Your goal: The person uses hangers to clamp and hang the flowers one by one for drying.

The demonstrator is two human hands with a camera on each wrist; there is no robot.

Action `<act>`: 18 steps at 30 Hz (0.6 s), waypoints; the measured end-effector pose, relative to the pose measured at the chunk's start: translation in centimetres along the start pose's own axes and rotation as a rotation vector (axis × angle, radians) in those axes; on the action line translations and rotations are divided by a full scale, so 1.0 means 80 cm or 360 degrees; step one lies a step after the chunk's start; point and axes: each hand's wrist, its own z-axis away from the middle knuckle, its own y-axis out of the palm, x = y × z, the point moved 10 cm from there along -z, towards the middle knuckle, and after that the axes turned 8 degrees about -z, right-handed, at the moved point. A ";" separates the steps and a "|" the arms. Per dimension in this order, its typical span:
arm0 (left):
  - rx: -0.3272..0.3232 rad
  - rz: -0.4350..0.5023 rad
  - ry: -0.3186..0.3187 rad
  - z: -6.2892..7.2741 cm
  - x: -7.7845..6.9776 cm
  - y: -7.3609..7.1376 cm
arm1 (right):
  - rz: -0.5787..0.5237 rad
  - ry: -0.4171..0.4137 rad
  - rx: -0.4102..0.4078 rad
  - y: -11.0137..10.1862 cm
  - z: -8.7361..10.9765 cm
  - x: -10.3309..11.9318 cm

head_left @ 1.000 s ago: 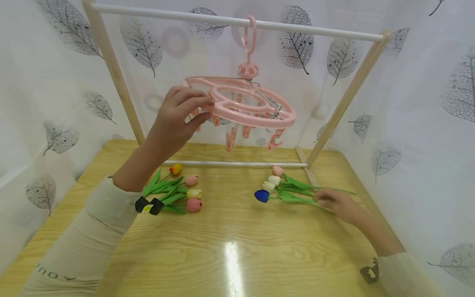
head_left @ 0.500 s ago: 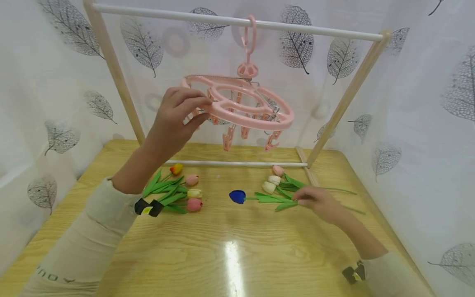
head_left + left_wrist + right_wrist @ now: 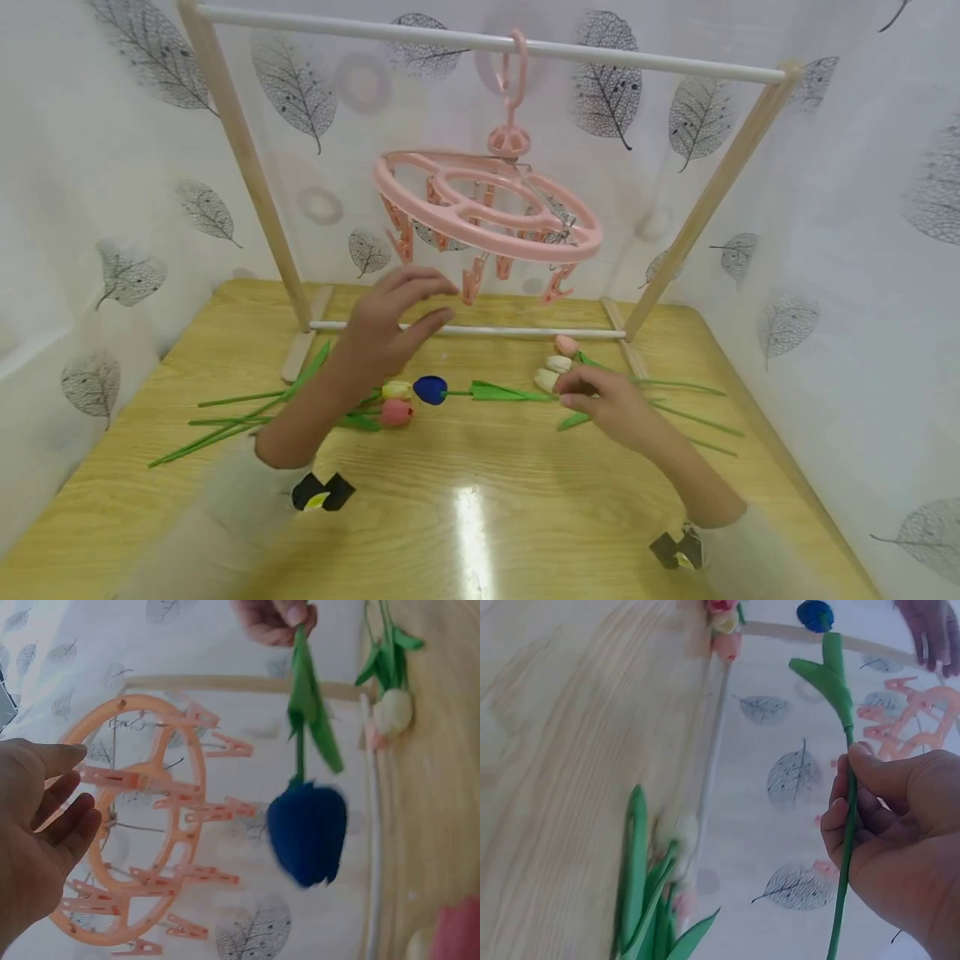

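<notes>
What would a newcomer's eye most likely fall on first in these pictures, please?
Probably the pink clip hanger, hooked on the white top bar at the head view's upper middle. Next would likely come the vivid blue tulip near that view's centre, its stem pinched by the right hand.

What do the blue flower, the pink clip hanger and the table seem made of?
The blue flower: probably artificial, perhaps foam or fabric; matte, showing no shine.
The pink clip hanger: likely moulded plastic, judging by its smooth, even colour and soft sheen.
The table: wood or wood-look laminate; grain shows, and a bright reflection suggests gloss.
</notes>
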 end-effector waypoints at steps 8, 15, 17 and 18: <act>0.0609 0.0501 -0.0562 0.052 0.026 0.116 | -0.0008 -0.0027 -0.0041 0.021 -0.020 0.028; 0.0840 0.0737 -0.0840 0.071 0.040 0.167 | -0.0011 -0.0078 -0.0107 0.028 -0.029 0.046; 0.0856 0.0756 -0.0846 0.072 0.040 0.172 | -0.0009 -0.0076 -0.0112 0.029 -0.030 0.051; 0.0865 0.0756 -0.0850 0.073 0.040 0.173 | -0.0009 -0.0070 -0.0112 0.030 -0.031 0.053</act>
